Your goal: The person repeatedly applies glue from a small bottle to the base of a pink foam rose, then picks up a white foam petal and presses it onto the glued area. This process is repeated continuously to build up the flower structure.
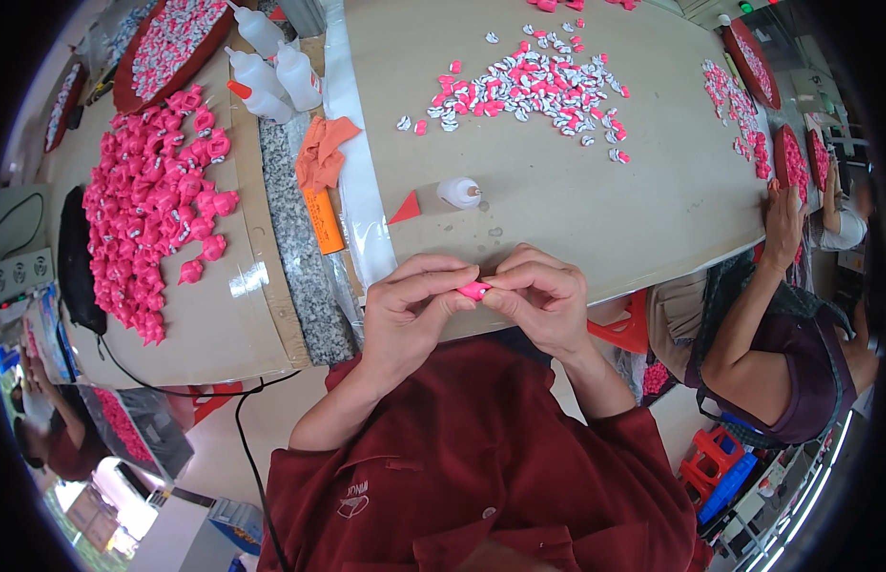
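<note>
Both my hands meet at the table's near edge over a small bright pink plastic piece [474, 290]. My left hand [414, 303] pinches it from the left between thumb and fingertips. From the other side, the thumb and fingers of my right hand [540, 294] close on the same piece. My fingertips cover much of it. Just beyond them a small white squeeze bottle [459, 193] lies on the table. A red triangular scrap [405, 208] is to its left.
Ahead lies a scattered pile of small pink and white parts [548, 86]. Many pink figures [157, 210] cover the left table. Between them are white squeeze bottles [298, 74], an orange cloth [324, 153] and an orange tube-like object [323, 221]. A co-worker [767, 353] sits at the right.
</note>
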### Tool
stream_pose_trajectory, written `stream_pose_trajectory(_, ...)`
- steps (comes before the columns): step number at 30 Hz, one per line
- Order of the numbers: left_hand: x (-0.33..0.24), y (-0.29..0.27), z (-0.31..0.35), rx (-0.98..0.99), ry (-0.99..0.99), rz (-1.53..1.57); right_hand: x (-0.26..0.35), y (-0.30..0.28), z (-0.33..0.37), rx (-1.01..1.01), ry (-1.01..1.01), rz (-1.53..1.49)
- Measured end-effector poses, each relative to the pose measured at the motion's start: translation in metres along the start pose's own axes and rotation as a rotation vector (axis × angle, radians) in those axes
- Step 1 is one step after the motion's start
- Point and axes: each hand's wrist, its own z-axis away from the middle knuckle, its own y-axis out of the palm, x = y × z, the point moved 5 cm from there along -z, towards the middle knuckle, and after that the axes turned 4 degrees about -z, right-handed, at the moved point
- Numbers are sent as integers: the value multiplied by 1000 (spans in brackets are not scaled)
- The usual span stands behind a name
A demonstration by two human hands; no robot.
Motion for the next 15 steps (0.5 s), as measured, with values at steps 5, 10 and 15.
stream_pose_trajectory(5,-1,1,0,0,-40,29,-3,-1,2,2,26,-11)
stream_pose_trajectory(10,1,-1,0,-4,-56,45,-1,-1,0,-1,28,-38)
stream_pose_trajectory(15,-1,-3,-1,-1,-50,117,1,1,-3,10,53,-61)
